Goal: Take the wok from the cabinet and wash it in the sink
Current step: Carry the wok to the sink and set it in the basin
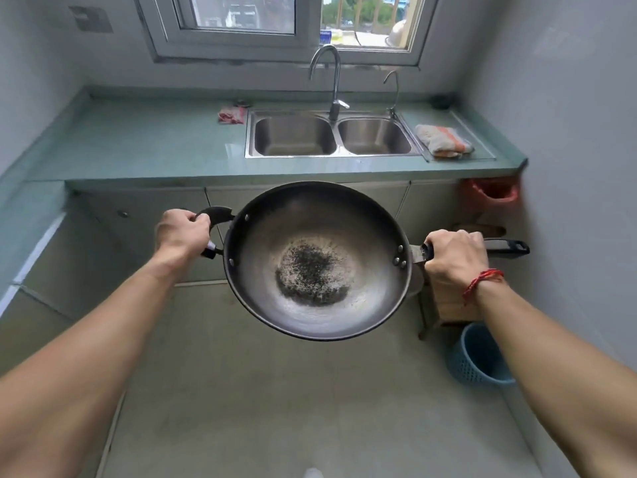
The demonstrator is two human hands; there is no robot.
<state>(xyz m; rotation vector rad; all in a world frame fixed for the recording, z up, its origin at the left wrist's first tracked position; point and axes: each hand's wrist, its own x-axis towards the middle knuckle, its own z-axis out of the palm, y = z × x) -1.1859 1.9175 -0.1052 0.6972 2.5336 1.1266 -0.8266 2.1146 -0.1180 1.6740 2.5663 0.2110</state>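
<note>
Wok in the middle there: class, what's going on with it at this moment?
A person holds the wok in the air with both hands: the left hand on the loop handle, the right hand on the long handle. Dark residue sits in its bottom. It is in front of the counter, not yet at the empty double sink under the tap.

A dark wok (317, 260) with a burnt patch in its middle was held level above the floor, near the cabinet doors. The left hand (182, 232) gripped its loop handle, the right hand (455, 258) its long handle. Farther off, a double sink (418, 151) sat in the green worktop (138, 146) under a tall faucet (332, 81), with a folded cloth (443, 141) just to its right.
</note>
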